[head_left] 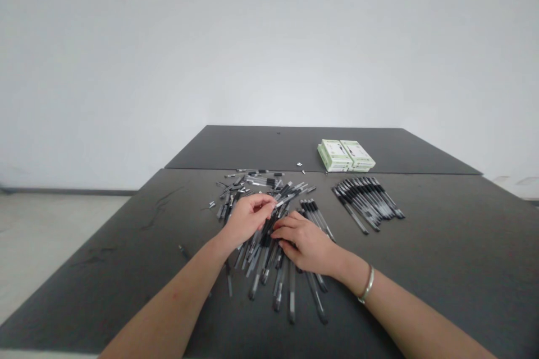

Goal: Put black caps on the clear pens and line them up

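My left hand is closed in a pinch on a clear pen with a dark end, which slants up to the right over the pile. Lower and to the right, my right hand rests over the pile of pens, its bent fingers apart and touching the pens. What lies under its fingertips is partly hidden. The pens are clear-barrelled with black or grey parts and lie loose in many directions. A few pens lie side by side just beyond my right hand.
A neat row of black-ended pens lies to the right. Behind it, green and white boxes are stacked near the table seam. Small silvery bits lie towards the back of the black table. A white wall stands behind.
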`<state>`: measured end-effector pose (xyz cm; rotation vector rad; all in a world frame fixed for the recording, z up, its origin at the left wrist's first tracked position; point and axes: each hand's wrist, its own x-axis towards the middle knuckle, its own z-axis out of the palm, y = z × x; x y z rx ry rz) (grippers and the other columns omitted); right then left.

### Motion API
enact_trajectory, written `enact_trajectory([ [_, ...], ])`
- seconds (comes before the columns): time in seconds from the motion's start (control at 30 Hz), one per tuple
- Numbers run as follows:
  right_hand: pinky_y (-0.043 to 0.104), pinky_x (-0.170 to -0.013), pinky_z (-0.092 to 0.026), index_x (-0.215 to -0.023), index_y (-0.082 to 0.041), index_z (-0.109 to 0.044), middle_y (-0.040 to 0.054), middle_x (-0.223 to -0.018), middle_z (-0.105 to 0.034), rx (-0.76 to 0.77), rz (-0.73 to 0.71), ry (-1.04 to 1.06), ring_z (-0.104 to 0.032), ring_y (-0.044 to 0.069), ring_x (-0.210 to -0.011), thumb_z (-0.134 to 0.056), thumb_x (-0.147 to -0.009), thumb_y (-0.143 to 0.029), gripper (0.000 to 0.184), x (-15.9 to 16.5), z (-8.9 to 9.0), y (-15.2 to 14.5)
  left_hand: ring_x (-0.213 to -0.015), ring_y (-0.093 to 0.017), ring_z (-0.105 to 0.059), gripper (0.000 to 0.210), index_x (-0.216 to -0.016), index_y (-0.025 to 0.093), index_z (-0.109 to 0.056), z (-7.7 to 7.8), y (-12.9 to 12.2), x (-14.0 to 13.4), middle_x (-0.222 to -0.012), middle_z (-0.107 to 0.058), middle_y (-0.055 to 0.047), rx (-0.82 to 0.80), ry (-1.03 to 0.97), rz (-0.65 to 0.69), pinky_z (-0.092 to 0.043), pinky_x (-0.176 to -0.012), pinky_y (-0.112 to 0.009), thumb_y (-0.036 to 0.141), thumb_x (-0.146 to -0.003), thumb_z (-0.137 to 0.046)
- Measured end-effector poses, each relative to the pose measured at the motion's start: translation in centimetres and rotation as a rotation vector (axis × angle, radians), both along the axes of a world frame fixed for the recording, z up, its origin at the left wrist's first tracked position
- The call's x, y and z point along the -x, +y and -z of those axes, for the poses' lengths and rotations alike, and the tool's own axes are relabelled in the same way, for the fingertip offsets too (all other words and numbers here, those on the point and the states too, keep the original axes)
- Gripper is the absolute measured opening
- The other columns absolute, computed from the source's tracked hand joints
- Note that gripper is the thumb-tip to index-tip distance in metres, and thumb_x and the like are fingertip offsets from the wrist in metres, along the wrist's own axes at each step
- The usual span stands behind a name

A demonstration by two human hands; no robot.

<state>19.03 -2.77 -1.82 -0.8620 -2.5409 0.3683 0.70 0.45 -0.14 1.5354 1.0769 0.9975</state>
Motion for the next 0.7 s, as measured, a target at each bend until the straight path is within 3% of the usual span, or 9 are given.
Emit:
enact_trajectory([
  [0.4, 0.036, -0.089, -0.043, -0.098, -0.018, -0.067, 0.0079, -0.104, -0.061, 0.027, 0.025, -0.078, -0.052, 0.02, -0.097, -0.053, -0.087, -0.014, 0.018, -0.08, -0.35, -0.02, -0.039, -0.004, -0.04, 0.022, -0.088, 0.011, -0.066, 0.56, 0.27, 0.22, -0.058, -0.053, 0.003, 0.001, -0.01, -0.01, -0.03, -0.039, -0.017, 0.03, -0.08, -0.057],
  [0.7, 0.033, -0.093, -0.045, -0.104, -0.017, -0.065, 0.0091, -0.108, -0.061, 0.031, 0.046, 0.042, -0.054, 0.02, -0.102, -0.051, -0.086, -0.011, 0.023, -0.69, -0.06, 0.48, -0.039, -0.004, -0.04, 0.023, -0.089, 0.012, -0.066, 0.72, 0.28, 0.4, -0.059, -0.053, 0.003, -0.014, -0.017, -0.024, -0.029, -0.039, -0.017, 0.032, -0.082, -0.057],
])
